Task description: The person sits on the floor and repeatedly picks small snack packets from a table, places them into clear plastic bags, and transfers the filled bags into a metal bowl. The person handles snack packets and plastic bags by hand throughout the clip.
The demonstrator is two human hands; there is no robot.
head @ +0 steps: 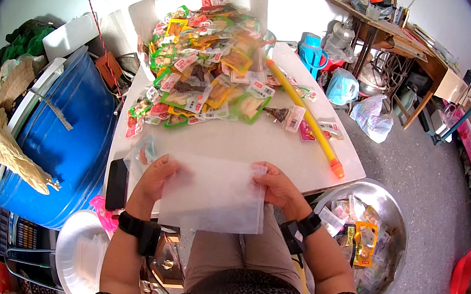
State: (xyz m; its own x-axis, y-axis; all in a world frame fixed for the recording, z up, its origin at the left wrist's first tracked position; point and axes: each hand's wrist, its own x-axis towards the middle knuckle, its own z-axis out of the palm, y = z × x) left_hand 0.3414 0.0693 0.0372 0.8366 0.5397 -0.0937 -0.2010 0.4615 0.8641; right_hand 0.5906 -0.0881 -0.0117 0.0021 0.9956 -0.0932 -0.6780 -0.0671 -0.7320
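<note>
A translucent plastic bag is stretched between my two hands above the table's front edge. It looks flat, and its lower part hangs over my lap. My left hand pinches its upper left side, my right hand its upper right corner. Beyond the bag, a large heap of small printed food packets covers the back of the white table. A yellow tube with orange ends lies slantwise right of the heap. Close to my left hand is a clear printed packet, partly hidden by that hand.
A metal basin with packets stands at the right on the floor. At the left are a blue barrel and a white tub holding clear bags. A black object sits at the table's left edge. A blue thermos stands behind the table.
</note>
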